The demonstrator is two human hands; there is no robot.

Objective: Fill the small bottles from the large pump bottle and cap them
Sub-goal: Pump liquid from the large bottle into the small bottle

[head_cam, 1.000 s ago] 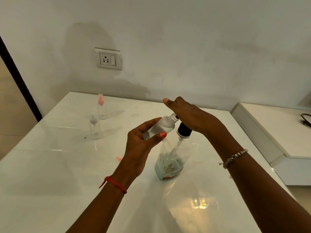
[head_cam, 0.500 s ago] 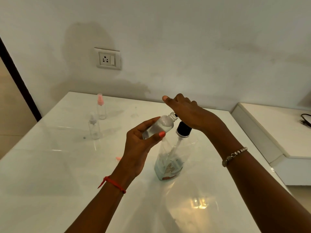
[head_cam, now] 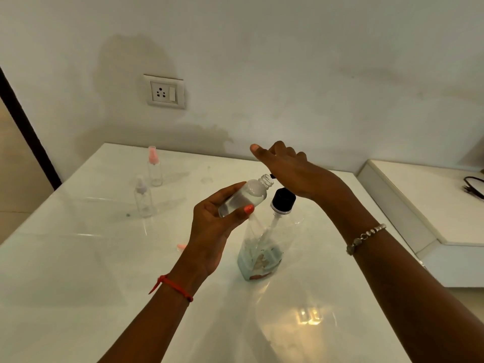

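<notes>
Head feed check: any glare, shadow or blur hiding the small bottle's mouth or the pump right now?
Head view: dim, warm light; the small bottle in the left hand is sharp, mouth visible. Head view: glare on the glossy table lies nearer the camera, off the work. Head view: the right hand hides the head of the pump bottle; the two far bottles look faint.

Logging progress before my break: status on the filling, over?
Left hand grips uncapped small bottle, neck at nozzle. Right hand atop large pump bottle. Nothing in the way.
</notes>
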